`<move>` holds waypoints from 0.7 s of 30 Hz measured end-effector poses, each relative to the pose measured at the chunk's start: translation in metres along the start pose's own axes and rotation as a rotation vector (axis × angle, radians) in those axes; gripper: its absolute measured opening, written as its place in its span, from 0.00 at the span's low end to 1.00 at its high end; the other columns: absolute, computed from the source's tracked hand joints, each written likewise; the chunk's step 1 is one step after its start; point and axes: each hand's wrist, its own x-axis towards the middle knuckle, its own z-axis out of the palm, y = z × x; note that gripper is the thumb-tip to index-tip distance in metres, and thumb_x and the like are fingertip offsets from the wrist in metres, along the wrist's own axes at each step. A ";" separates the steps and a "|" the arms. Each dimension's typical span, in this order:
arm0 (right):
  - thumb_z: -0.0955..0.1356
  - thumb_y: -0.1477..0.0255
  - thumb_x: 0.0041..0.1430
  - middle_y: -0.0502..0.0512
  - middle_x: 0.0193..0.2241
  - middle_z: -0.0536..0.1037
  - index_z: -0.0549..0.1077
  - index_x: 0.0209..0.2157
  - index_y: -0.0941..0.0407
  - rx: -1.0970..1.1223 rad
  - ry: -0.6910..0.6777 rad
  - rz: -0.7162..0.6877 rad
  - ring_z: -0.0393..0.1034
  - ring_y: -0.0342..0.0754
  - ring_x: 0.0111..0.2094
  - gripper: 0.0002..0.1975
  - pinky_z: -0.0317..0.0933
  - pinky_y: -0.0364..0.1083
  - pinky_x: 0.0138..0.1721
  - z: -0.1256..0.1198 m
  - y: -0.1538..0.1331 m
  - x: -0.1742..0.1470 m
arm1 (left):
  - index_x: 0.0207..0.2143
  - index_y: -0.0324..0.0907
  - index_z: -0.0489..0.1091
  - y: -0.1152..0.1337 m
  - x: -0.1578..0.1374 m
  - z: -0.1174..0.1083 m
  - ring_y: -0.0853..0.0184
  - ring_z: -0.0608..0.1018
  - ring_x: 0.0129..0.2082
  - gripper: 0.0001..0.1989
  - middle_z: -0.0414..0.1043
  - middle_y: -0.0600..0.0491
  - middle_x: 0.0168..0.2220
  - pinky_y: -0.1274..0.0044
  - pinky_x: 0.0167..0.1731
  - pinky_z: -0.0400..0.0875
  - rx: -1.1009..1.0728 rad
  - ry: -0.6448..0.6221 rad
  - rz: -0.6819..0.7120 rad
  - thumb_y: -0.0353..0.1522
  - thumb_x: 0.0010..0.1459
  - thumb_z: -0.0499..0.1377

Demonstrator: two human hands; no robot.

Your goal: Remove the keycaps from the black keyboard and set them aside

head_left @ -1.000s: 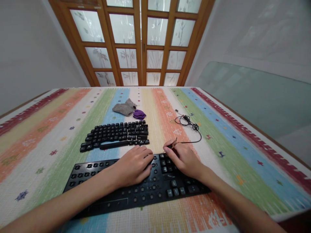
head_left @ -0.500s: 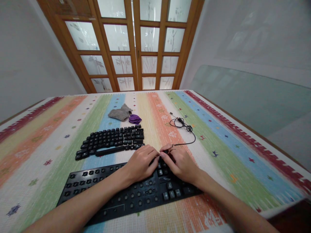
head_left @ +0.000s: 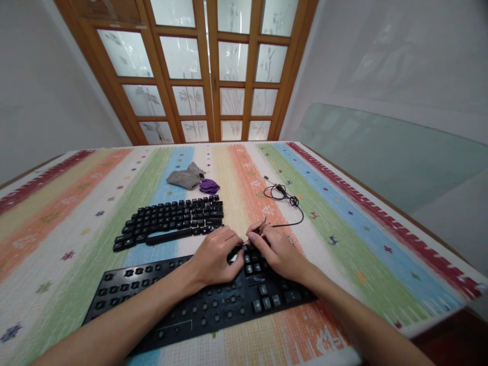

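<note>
A black keyboard [head_left: 183,325] lies before me, most of its left and middle part bare of keycaps, while keycaps [head_left: 263,300] still sit on its right part. My left hand [head_left: 219,254] rests over the keyboard's upper middle, fingers curled and thumb bent in; what its fingertips hold, if anything, is hidden. Close beside it, my right hand [head_left: 276,249] pinches a thin brownish tool [head_left: 263,224] whose tip points down at the keys near my left fingertips. The exact kind of tool is too small to make out.
Loose black keycaps [head_left: 171,216] stand in rows behind the keyboard, with a long space bar in front. Farther back lie a grey cloth [head_left: 185,177] and a purple cloth [head_left: 209,186]. A coiled black cable [head_left: 282,192] lies right. A striped cloth [head_left: 354,229] covers the table.
My hands have parted slightly at the fingertips, and the thin tool in my right hand shows more clearly. The whole view has shifted a little.
</note>
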 end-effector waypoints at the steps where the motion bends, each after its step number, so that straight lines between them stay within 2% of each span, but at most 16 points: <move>1: 0.60 0.70 0.70 0.53 0.30 0.75 0.69 0.36 0.56 0.003 0.000 0.000 0.70 0.47 0.32 0.10 0.62 0.46 0.37 0.000 0.000 0.001 | 0.35 0.37 0.73 0.000 0.000 0.000 0.61 0.75 0.34 0.08 0.75 0.45 0.32 0.68 0.36 0.73 -0.010 0.002 -0.002 0.28 0.58 0.55; 8: 0.59 0.69 0.70 0.53 0.29 0.74 0.67 0.33 0.56 0.023 -0.016 -0.012 0.69 0.47 0.33 0.12 0.62 0.46 0.37 0.002 -0.001 0.010 | 0.34 0.38 0.73 -0.001 0.001 -0.001 0.63 0.75 0.34 0.07 0.75 0.47 0.32 0.70 0.37 0.73 -0.070 -0.001 -0.038 0.28 0.57 0.55; 21: 0.59 0.66 0.70 0.53 0.31 0.75 0.68 0.33 0.56 0.083 -0.093 0.022 0.70 0.47 0.34 0.13 0.60 0.46 0.38 0.001 0.005 0.022 | 0.32 0.38 0.71 -0.004 0.002 -0.003 0.66 0.75 0.29 0.05 0.74 0.50 0.29 0.75 0.30 0.72 -0.117 -0.049 -0.147 0.29 0.51 0.58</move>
